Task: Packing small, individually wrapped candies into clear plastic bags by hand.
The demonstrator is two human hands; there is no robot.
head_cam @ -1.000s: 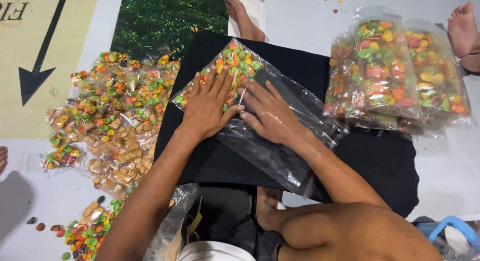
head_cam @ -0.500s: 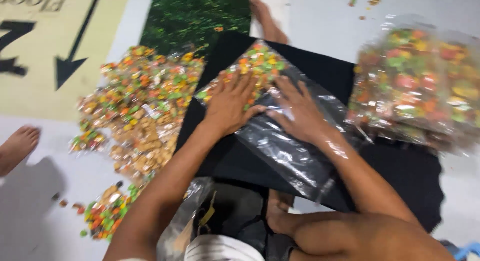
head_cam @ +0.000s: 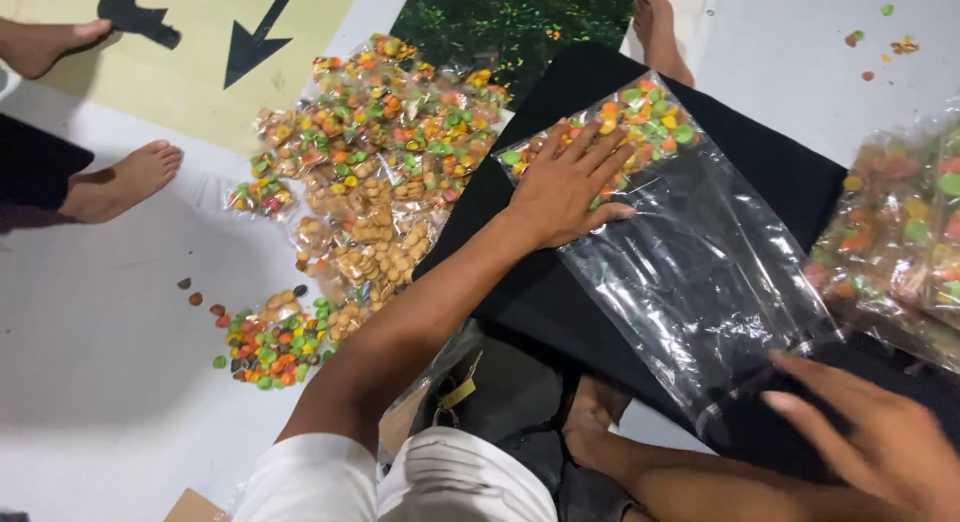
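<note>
A person's left hand (head_cam: 565, 187) presses flat, fingers spread, on a clear plastic bag (head_cam: 690, 262) of colourful sweets lying on a black cloth (head_cam: 560, 302), while the right hand (head_cam: 865, 437), fingers loosely apart, touches the bag's near end.

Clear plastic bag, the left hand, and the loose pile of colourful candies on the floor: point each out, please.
clear plastic bag (head_cam: 700, 282), head view, on its empty transparent middle.
left hand (head_cam: 565, 187), head view, on the back of the hand pressing the bag's filled end.
loose pile of colourful candies (head_cam: 268, 342), head view, on the pile's centre.
</note>
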